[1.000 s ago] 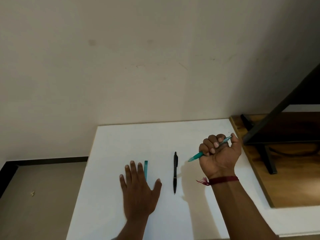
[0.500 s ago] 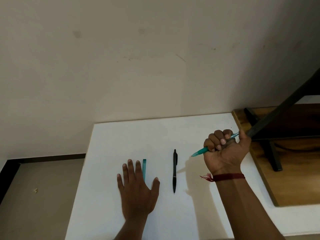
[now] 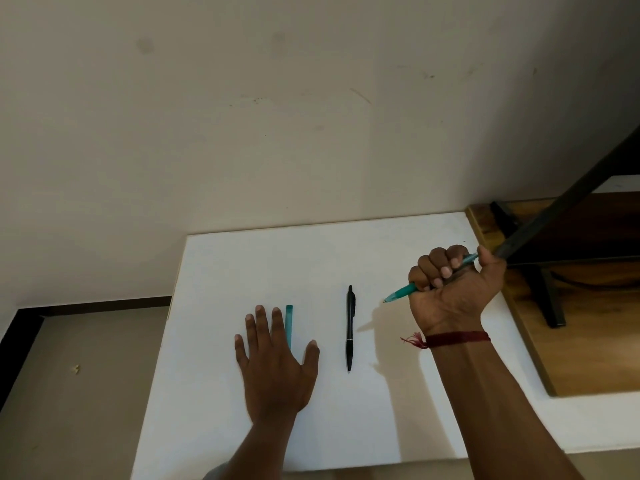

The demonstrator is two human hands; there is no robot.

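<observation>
The left hand (image 3: pixel 273 362) lies flat on the white surface (image 3: pixel 277 265), left of the black pen (image 3: pixel 350 327), its fingers straight and holding nothing. A teal cap (image 3: pixel 289 323) lies along those fingers, on the black pen's side. Right of the black pen, the right hand (image 3: pixel 453 292) has its fingers curled tight round a teal pen (image 3: pixel 403 292), whose tip slants down toward the black pen.

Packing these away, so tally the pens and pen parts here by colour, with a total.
Teal: 2, the teal pen in the right hand and the teal cap beside the left hand.
Black: 1, the black pen lying on the white table.
Total: 3.
</observation>
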